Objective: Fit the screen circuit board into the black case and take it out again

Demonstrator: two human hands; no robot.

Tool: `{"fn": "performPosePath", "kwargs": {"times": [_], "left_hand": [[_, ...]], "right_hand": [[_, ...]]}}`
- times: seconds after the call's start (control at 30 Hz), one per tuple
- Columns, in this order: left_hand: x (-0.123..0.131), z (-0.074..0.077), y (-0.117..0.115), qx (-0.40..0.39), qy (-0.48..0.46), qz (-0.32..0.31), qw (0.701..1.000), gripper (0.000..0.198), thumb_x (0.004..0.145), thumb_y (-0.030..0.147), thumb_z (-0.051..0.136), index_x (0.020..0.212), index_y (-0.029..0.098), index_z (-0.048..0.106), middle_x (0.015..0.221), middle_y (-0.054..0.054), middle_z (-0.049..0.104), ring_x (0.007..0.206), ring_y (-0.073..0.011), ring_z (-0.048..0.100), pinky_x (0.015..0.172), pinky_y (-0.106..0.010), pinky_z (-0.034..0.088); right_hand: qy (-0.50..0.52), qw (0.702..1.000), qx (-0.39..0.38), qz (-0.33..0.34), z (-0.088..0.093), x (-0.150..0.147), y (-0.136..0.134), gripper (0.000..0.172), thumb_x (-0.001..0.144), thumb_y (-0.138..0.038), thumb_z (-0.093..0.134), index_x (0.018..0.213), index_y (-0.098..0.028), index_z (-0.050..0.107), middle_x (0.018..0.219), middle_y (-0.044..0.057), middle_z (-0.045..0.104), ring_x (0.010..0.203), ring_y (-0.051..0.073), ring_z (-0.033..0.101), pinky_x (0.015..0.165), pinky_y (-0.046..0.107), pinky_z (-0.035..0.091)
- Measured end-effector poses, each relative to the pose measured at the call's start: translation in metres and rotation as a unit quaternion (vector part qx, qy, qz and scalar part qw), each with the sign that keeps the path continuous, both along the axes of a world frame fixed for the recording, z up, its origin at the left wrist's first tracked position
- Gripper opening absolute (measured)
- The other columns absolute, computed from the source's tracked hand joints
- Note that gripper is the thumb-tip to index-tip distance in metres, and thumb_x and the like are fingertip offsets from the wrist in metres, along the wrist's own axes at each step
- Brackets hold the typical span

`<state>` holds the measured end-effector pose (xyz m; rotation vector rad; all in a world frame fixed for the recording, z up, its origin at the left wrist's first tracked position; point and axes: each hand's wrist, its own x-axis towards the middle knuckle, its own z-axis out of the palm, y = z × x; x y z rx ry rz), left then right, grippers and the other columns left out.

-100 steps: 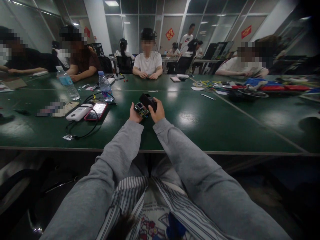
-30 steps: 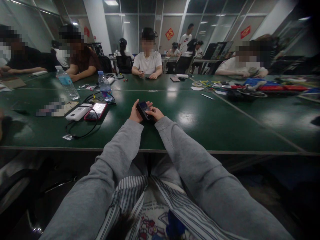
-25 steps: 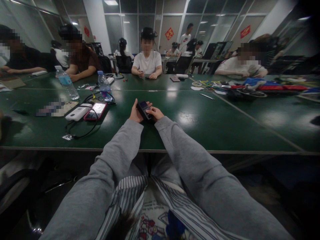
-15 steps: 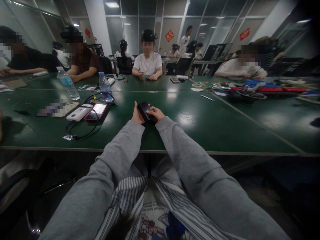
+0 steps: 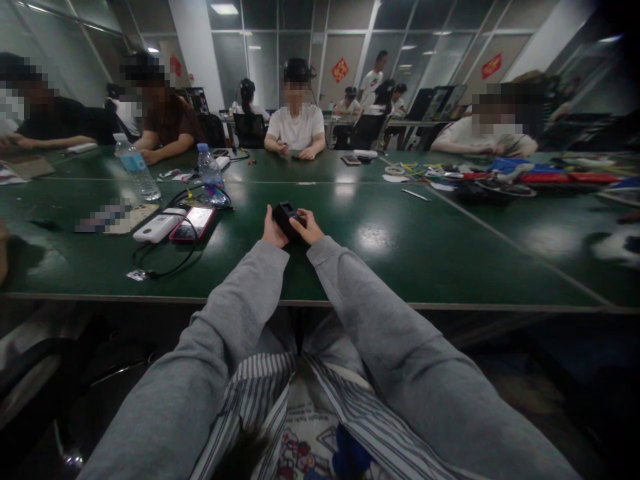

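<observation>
A small black handheld device (image 5: 284,219) is held just above the green table, tilted so that its face is mostly turned from view. Along its left side, my left hand (image 5: 273,231) is closed around it. On the other side my right hand (image 5: 311,229) grips it, thumb towards me and fingers over the right edge. The keys are hidden behind the right fingers.
Left of my hands lie a red-edged phone (image 5: 194,223), a white power bank (image 5: 159,227) and a looped black cable (image 5: 193,252). Two water bottles (image 5: 137,167) stand behind. A pen (image 5: 415,195) lies to the right, before a cluttered pile (image 5: 505,177). People sit opposite.
The device has tipped, so its screen and keys show less. My right fingers have moved from its keys to its right edge. A blurred black-and-white shape has appeared at the far right.
</observation>
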<state>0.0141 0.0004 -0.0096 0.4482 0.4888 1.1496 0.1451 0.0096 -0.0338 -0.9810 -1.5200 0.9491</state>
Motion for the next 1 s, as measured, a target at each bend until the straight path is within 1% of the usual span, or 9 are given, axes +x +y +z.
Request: {"fn": "performPosePath", "kwargs": {"times": [0.07, 0.13, 0.2, 0.4, 0.57, 0.67, 0.77, 0.87, 1.0], "left_hand": [[0.0, 0.0, 0.001, -0.012, 0.002, 0.004, 1.0, 0.075, 0.085, 0.074, 0.037, 0.117, 0.013, 0.064, 0.095, -0.015, 0.072, 0.105, -0.0305, 0.066, 0.1, -0.045, 0.047], [0.001, 0.001, 0.001, -0.016, -0.003, 0.01, 1.0, 0.075, 0.086, 0.074, 0.036, 0.118, 0.011, 0.064, 0.092, -0.015, 0.072, 0.105, -0.0304, 0.066, 0.1, -0.045, 0.047], [0.001, 0.003, 0.0, -0.016, -0.008, 0.015, 1.0, 0.075, 0.087, 0.073, 0.036, 0.118, 0.01, 0.063, 0.091, -0.015, 0.072, 0.106, -0.0302, 0.066, 0.101, -0.045, 0.047], [-0.001, 0.007, -0.004, -0.024, -0.003, 0.022, 0.999, 0.073, 0.087, 0.073, 0.035, 0.12, 0.013, 0.063, 0.102, -0.015, 0.072, 0.11, -0.031, 0.064, 0.102, -0.047, 0.045], [-0.005, 0.004, 0.001, -0.025, -0.006, 0.034, 0.999, 0.068, 0.087, 0.073, 0.033, 0.116, 0.02, 0.064, 0.098, -0.011, 0.073, 0.105, -0.0294, 0.067, 0.097, -0.047, 0.049], [-0.008, 0.0, 0.006, -0.015, -0.024, 0.041, 0.999, 0.064, 0.089, 0.071, 0.033, 0.116, 0.021, 0.063, 0.097, -0.009, 0.073, 0.1, -0.0272, 0.068, 0.095, -0.046, 0.05], [-0.009, -0.002, 0.008, 0.008, -0.039, 0.021, 0.999, 0.063, 0.09, 0.07, 0.031, 0.121, 0.022, 0.059, 0.111, -0.01, 0.071, 0.108, -0.0291, 0.066, 0.093, -0.048, 0.05], [-0.008, -0.002, 0.007, 0.008, -0.041, 0.022, 0.999, 0.064, 0.09, 0.07, 0.031, 0.126, 0.022, 0.056, 0.127, -0.012, 0.065, 0.116, -0.0315, 0.062, 0.094, -0.05, 0.049], [-0.008, -0.002, 0.006, 0.004, -0.043, 0.023, 0.999, 0.062, 0.091, 0.068, 0.031, 0.124, 0.022, 0.056, 0.14, -0.011, 0.056, 0.124, -0.0331, 0.057, 0.096, -0.05, 0.048]], "right_hand": [[-0.046, 0.998, 0.047, 0.006, -0.001, -0.001, -0.005, 0.093, 0.06, -0.068, 0.076, 0.13, -0.018, 0.041, 0.132, 0.019, 0.051, 0.127, 0.033, 0.05, 0.112, 0.049, 0.036], [-0.09, 0.991, 0.096, 0.007, -0.002, -0.002, -0.007, 0.099, 0.057, -0.067, 0.079, 0.133, -0.017, 0.041, 0.138, 0.022, 0.047, 0.133, 0.037, 0.044, 0.114, 0.051, 0.032], [-0.115, 0.985, 0.125, 0.003, -0.001, -0.002, -0.008, 0.098, 0.058, -0.067, 0.078, 0.135, -0.017, 0.042, 0.14, 0.021, 0.046, 0.136, 0.039, 0.04, 0.116, 0.053, 0.029], [-0.134, 0.978, 0.16, -0.014, 0.007, -0.003, -0.014, 0.09, 0.069, -0.068, 0.069, 0.139, -0.019, 0.041, 0.142, 0.019, 0.046, 0.135, 0.037, 0.042, 0.117, 0.053, 0.029], [-0.107, 0.97, 0.21, -0.066, 0.019, 0.003, -0.022, 0.084, 0.078, -0.064, 0.063, 0.144, -0.02, 0.035, 0.149, 0.016, 0.041, 0.141, 0.035, 0.036, 0.121, 0.049, 0.026], [-0.098, 0.966, 0.21, -0.115, 0.022, 0.01, -0.02, 0.08, 0.083, -0.056, 0.06, 0.147, -0.022, 0.027, 0.153, 0.015, 0.035, 0.144, 0.036, 0.03, 0.12, 0.052, 0.025], [-0.163, 0.943, 0.201, -0.207, 0.02, 0.018, -0.012, 0.073, 0.088, -0.043, 0.054, 0.148, -0.016, 0.023, 0.15, 0.019, 0.038, 0.142, 0.033, 0.034, 0.117, 0.054, 0.03], [-0.26, 0.908, 0.165, -0.283, 0.015, 0.027, -0.003, 0.067, 0.087, -0.03, 0.054, 0.146, -0.01, 0.03, 0.139, 0.021, 0.047, 0.133, 0.032, 0.045, 0.11, 0.052, 0.039], [-0.355, 0.876, 0.099, -0.311, 0.008, 0.036, 0.004, 0.057, 0.085, -0.026, 0.058, 0.139, -0.014, 0.045, 0.125, 0.018, 0.054, 0.118, 0.032, 0.054, 0.1, 0.049, 0.045]]}}
